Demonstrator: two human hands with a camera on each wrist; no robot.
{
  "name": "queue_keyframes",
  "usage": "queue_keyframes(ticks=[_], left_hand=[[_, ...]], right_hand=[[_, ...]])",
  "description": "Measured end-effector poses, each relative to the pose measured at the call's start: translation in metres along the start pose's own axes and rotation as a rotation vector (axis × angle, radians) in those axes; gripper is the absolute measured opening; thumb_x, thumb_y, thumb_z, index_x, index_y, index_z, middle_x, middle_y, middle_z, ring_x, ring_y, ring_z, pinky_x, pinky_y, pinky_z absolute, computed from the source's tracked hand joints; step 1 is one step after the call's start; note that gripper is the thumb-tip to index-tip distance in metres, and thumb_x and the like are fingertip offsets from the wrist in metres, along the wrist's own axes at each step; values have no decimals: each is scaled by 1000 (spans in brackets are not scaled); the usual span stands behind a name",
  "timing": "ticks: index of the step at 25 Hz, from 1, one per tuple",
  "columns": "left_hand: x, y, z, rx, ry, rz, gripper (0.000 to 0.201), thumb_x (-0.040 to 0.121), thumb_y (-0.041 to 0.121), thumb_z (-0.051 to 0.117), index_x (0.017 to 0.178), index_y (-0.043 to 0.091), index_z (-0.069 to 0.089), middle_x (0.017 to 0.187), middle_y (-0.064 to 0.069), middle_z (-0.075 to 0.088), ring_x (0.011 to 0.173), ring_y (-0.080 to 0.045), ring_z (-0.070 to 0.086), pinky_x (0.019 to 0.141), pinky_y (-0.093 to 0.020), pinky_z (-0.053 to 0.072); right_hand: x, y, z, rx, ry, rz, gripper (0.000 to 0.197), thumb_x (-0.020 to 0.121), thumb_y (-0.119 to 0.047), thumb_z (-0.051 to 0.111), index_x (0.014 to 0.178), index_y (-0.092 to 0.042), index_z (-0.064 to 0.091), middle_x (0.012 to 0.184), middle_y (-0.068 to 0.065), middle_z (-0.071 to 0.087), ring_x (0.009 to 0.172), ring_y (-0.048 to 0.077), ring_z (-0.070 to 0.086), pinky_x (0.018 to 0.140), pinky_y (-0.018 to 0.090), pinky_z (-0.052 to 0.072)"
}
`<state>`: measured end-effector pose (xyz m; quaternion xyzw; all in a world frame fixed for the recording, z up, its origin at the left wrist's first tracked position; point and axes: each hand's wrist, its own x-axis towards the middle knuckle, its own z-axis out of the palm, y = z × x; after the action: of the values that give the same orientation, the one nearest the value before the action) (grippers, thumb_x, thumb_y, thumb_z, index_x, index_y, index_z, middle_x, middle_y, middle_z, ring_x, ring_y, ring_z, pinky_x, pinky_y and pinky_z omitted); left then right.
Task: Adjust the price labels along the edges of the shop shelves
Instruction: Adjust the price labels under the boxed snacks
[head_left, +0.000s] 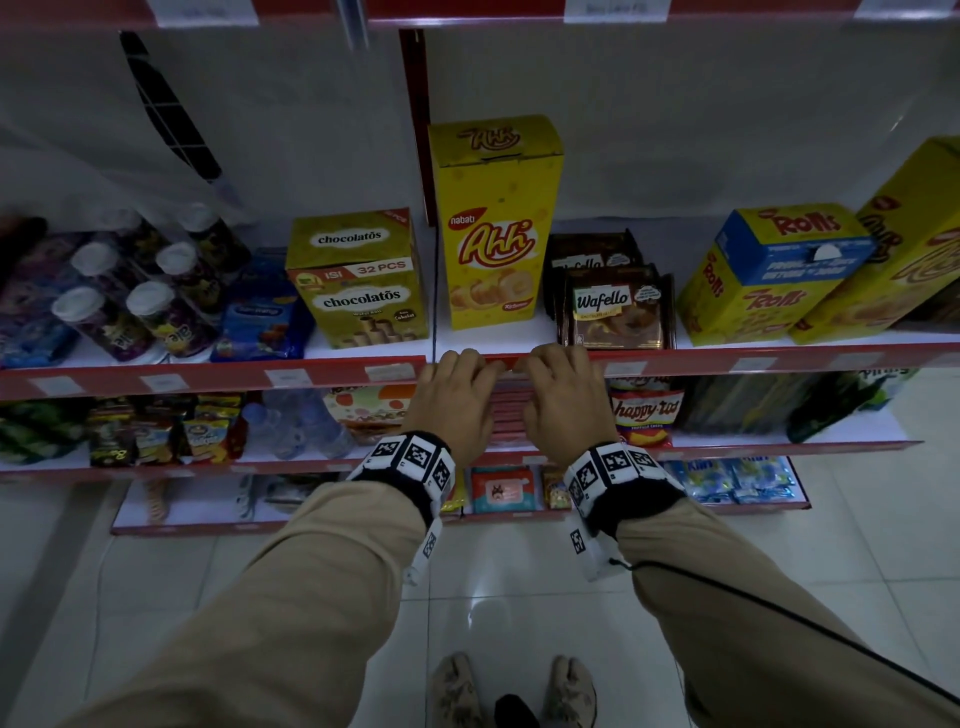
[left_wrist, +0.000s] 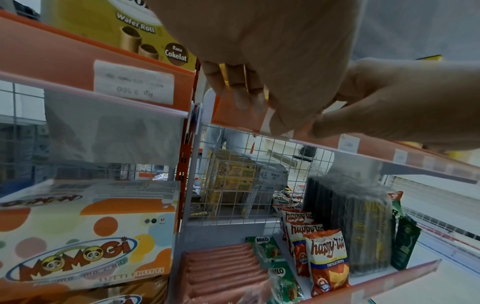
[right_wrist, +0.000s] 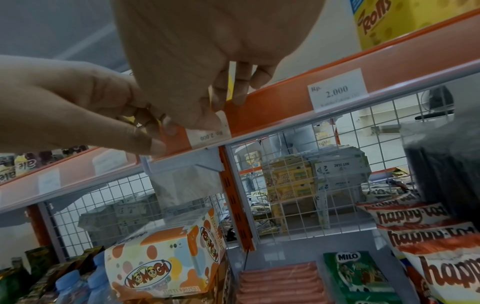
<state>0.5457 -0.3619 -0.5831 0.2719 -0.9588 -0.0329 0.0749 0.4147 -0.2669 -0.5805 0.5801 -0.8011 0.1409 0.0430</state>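
A white price label (right_wrist: 210, 135) reading Rp. 2.000 sits in the clear rail of the red shelf edge (head_left: 675, 360), just below the Nabati Ahh box (head_left: 496, 234). My right hand (right_wrist: 221, 107) hooks its fingers over the top of the rail while the thumb presses on the label, pinching it. My left hand (right_wrist: 153, 133) grips the same rail right beside the label, fingers over the top and thumb underneath. In the head view the two hands (head_left: 462, 361) (head_left: 556, 358) nearly touch at the shelf edge and hide the label. The left wrist view shows a sliver of the label (left_wrist: 267, 121).
Other labels sit in the rail: one Rp. 2.000 label (right_wrist: 337, 90) to the right, one (left_wrist: 133, 82) to the left. Chocolatos box (head_left: 358, 280) and Wafello packs (head_left: 615, 306) stand on this shelf. Happy Tos bags (head_left: 644, 415) fill the shelf below.
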Motion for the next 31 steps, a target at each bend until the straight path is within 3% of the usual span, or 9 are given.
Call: queue_keyframes(ticks=[4,9,11,16,19,23,26,29,31], left_hand=[[1,-2,0,-10,18,19,48,77,23,60,123,16,52,111,-8,50,100,-30,46,80,-41,35],[2,-4,-4,-97,13,-53,38,87,28,52,124,21,50,114,-2,54,105,-25,46,88,-39,31],[5,-6,-7,-178,31,-94,30,92,31,49,121,22,52,114,0,56,107,-24,46,89,-37,28],[12,-5,-10,-399,79,-191,30,97,39,44,117,21,58,109,0,64,106,-25,50,89,-36,35],[11,-4,-10,-478,115,-191,30,96,37,49,112,15,62,105,-5,66,101,-28,53,87,-40,42],[10,-6,-9,-459,100,-184,24,96,28,52,106,10,64,101,-9,63,100,-31,51,85,-40,41],[10,-7,-10,-349,24,-162,25,96,32,50,107,13,63,107,-6,60,105,-29,47,88,-39,38],[9,-8,-11,-261,-21,-154,27,97,36,47,109,18,62,113,-2,57,110,-27,44,88,-38,31],[7,-8,-11,-247,-17,-155,29,97,39,47,111,17,61,114,-2,57,111,-27,45,88,-38,30]], right_hand=[[4,1,-2,-3,-40,1,37,73,-15,62,110,-11,59,111,11,55,101,34,48,76,40,38],[16,11,-11,49,-46,23,18,90,-19,53,103,-13,63,107,8,59,104,30,47,84,40,38],[20,15,-16,290,69,71,12,89,-11,57,96,-9,66,94,6,65,93,26,54,79,33,41],[25,4,-13,1083,179,529,18,81,4,67,98,0,61,76,4,63,65,2,59,64,19,52],[20,-6,-5,1324,104,639,26,80,6,69,101,-3,56,76,6,63,67,14,63,67,29,54],[14,-13,3,1241,101,587,28,81,3,67,104,-9,56,78,6,61,69,14,58,70,28,49],[14,-6,-6,982,109,341,29,86,-6,62,114,-15,60,85,3,64,76,13,62,73,24,52],[21,0,-17,646,26,120,16,87,-4,58,98,-11,67,88,7,66,79,18,62,74,36,52],[23,1,-20,651,24,144,14,86,0,57,91,-8,67,84,7,68,76,19,63,73,37,53]])
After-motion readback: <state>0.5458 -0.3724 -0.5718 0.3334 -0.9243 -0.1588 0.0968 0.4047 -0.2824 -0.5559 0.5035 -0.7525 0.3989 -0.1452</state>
